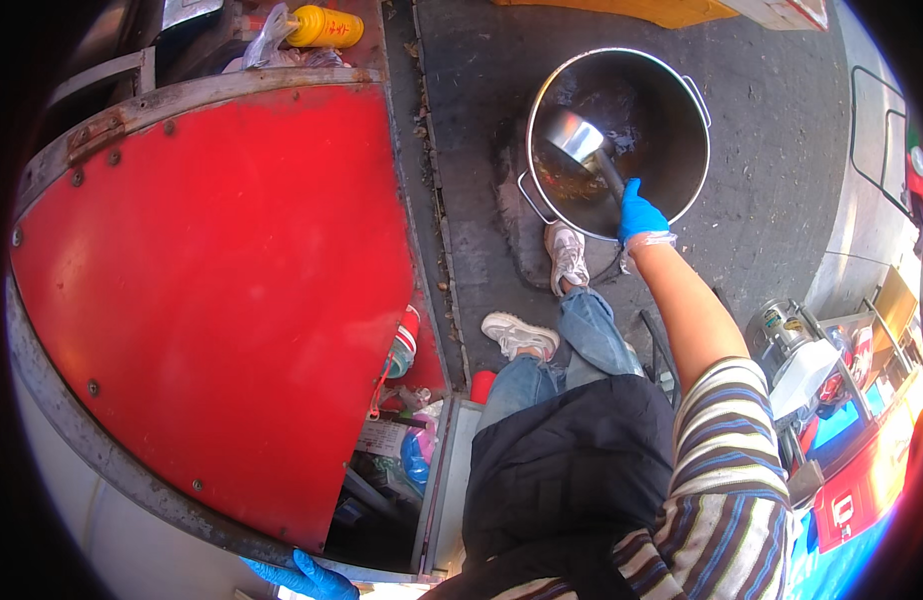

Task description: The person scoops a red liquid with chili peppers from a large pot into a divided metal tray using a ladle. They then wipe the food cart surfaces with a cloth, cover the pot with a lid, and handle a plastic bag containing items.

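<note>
My right hand (pixel 643 214), in a blue glove, grips the dark handle of a metal ladle (pixel 578 139). The ladle's deep, shiny bowl is inside a large round metal stockpot (pixel 660 180) standing on the dark ground. Some brownish liquid with bits in it shows at the pot's bottom. The pot has a wire handle on each side. At the bottom left, my left hand (pixel 304 577), also in a blue glove, rests with its fingers at the metal-framed edge of a large red panel (pixel 229 277). Part of that hand is cut off by the frame's edge.
A yellow canister (pixel 325 27) lies beyond the red panel. An open compartment with plastic bags (pixel 416 457) is beside my legs. To the right are a metal container (pixel 782 326) and a red case (pixel 859 495). My shoes stand close below the pot.
</note>
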`<state>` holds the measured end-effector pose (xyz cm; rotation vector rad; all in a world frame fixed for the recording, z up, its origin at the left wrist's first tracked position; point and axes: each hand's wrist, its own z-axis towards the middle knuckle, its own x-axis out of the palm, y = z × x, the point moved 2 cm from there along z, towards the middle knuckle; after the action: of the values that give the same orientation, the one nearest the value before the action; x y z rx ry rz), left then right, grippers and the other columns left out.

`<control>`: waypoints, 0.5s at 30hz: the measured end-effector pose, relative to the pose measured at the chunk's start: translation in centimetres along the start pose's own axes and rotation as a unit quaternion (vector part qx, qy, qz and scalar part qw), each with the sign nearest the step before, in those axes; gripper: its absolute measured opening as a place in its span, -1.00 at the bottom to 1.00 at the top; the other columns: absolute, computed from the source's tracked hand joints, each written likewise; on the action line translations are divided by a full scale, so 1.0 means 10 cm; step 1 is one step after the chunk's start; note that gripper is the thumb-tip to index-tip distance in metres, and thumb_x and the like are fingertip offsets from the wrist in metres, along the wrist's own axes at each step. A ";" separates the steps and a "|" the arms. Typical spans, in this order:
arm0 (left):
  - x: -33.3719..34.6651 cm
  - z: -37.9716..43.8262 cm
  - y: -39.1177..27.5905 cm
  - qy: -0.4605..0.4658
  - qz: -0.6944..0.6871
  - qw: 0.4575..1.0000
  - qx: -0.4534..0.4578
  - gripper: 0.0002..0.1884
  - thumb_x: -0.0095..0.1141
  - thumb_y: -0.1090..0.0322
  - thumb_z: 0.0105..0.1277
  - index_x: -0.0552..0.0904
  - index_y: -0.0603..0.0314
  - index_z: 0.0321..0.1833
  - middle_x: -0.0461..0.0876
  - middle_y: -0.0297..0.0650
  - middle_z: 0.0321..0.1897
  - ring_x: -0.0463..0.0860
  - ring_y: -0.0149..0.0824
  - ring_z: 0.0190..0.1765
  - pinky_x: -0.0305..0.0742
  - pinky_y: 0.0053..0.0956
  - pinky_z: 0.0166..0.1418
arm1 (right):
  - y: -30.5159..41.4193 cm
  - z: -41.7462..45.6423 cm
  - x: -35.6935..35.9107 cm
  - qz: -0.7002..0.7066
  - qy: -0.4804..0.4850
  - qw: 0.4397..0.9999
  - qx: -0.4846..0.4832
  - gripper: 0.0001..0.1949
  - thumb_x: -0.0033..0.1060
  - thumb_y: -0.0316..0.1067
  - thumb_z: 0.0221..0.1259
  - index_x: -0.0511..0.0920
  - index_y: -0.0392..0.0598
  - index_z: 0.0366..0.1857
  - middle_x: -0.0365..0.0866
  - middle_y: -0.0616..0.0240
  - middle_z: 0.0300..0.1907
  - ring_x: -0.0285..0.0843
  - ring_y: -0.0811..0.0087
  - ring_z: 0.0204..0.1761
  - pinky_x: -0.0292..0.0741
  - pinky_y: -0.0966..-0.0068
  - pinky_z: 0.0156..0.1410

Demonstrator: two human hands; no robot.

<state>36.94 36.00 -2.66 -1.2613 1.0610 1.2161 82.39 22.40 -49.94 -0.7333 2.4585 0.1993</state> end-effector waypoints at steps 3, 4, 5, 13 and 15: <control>0.00 0.00 0.02 0.000 -0.002 1.000 -0.003 -0.32 -0.12 0.00 0.38 0.05 0.13 0.46 0.16 0.00 0.38 0.35 -0.03 0.30 0.39 -0.17 0.29 | 0.12 -0.09 0.02 0.014 0.023 1.000 -0.011 -0.35 -0.02 -0.44 0.14 0.03 -0.25 0.34 0.52 -0.24 -0.04 0.56 -0.10 -0.02 0.50 0.13 0.07; 0.01 0.00 0.02 0.000 -0.001 1.000 -0.006 -0.32 -0.12 -0.01 0.38 0.05 0.13 0.46 0.16 0.00 0.38 0.35 -0.03 0.31 0.39 -0.16 0.29 | 0.13 -0.10 0.02 0.022 0.034 0.999 -0.005 -0.39 0.00 -0.41 0.11 0.10 -0.28 0.29 0.52 -0.26 -0.04 0.54 -0.11 0.00 0.48 0.15 0.10; -0.01 0.00 0.03 -0.001 -0.003 1.000 -0.010 -0.32 -0.12 -0.01 0.38 0.05 0.13 0.46 0.16 0.01 0.39 0.35 -0.03 0.31 0.38 -0.16 0.29 | 0.11 -0.08 0.04 0.024 0.041 0.999 -0.005 -0.40 0.01 -0.39 0.11 0.13 -0.27 0.28 0.52 -0.26 -0.04 0.53 -0.11 0.01 0.48 0.15 0.10; 0.00 0.07 -0.60 0.069 0.051 0.993 0.086 -0.15 0.04 -0.04 0.33 0.01 0.52 0.40 0.02 0.25 0.39 0.12 0.14 0.39 0.02 0.01 0.41 | -0.31 0.12 -0.35 0.103 0.113 0.987 -0.059 -0.45 0.13 -0.38 -0.05 0.38 -0.05 0.16 0.59 -0.12 -0.11 0.62 -0.02 -0.12 0.56 0.22 -0.06; -0.01 0.05 -0.57 0.054 0.046 0.992 0.105 -0.18 0.04 -0.02 0.34 0.03 0.51 0.40 0.03 0.24 0.39 0.13 0.15 0.39 0.03 0.01 0.41 | -0.35 0.00 -0.56 0.181 0.167 0.969 -0.032 -0.45 0.12 -0.44 -0.11 0.40 -0.01 0.14 0.60 -0.03 -0.26 0.62 0.11 -0.35 0.55 0.31 -0.29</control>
<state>42.52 36.91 -2.02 -1.1342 1.3043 1.0824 88.15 22.00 -46.81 -0.3555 2.9100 0.3166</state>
